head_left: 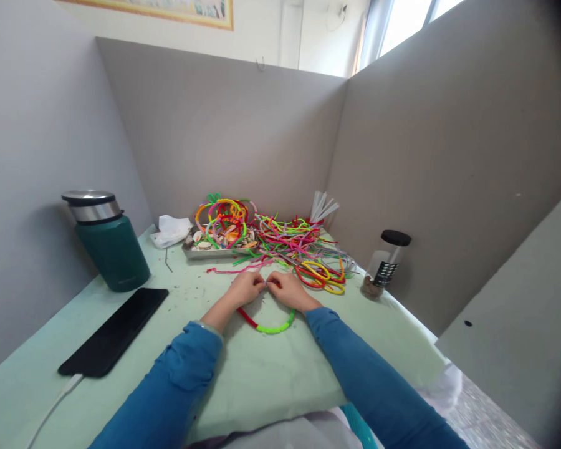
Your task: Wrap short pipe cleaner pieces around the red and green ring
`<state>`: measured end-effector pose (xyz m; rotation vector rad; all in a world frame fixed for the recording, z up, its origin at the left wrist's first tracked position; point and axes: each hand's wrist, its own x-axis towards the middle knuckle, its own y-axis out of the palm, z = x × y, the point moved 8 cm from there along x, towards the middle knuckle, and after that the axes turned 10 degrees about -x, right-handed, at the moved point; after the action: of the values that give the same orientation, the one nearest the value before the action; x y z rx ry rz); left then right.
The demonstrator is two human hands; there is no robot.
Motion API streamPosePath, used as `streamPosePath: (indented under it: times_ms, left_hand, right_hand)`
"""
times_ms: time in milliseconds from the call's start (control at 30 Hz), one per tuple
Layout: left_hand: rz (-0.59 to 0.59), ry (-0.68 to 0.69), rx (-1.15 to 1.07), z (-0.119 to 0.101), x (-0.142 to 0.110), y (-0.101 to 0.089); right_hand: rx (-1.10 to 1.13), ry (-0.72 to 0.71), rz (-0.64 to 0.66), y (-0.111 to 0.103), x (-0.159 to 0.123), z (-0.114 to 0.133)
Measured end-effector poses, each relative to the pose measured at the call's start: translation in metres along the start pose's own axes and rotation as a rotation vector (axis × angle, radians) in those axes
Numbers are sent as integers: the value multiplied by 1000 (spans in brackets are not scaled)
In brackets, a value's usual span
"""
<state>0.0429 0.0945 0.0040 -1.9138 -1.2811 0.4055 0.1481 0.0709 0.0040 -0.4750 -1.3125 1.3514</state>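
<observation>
My left hand (244, 289) and my right hand (287, 290) meet fingertip to fingertip on the pale green table cover (271, 374), both pinched shut on the ends of a pipe cleaner loop (268, 327). The loop hangs toward me, red on its left part and bright green on its right. Just beyond my hands lies a pink pipe cleaner (236, 269). Both arms wear blue sleeves.
A metal tray (206, 251) with shells and coiled pipe cleaners sits at the back, beside a loose pile of pipe cleaners (303, 246). A green flask (107, 240) and black phone (115, 330) stand left. A dark-lidded jar (384, 265) is right. Grey partitions enclose the desk.
</observation>
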Motion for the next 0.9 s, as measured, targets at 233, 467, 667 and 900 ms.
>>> streamPosePath:
  times_ms: [233, 467, 667, 900]
  left_hand:
    - [3, -4, 11, 0, 0, 0]
    - [1, 13, 19, 1, 1, 1]
    - [6, 10, 26, 0, 1, 1]
    - [7, 2, 29, -1, 0, 0]
  right_hand:
    - [-6, -1, -6, 0, 0, 0]
    - [-9, 9, -1, -1, 0, 0]
    - [-16, 3, -2, 0, 0, 0]
    - [-6, 8, 3, 0, 0, 0]
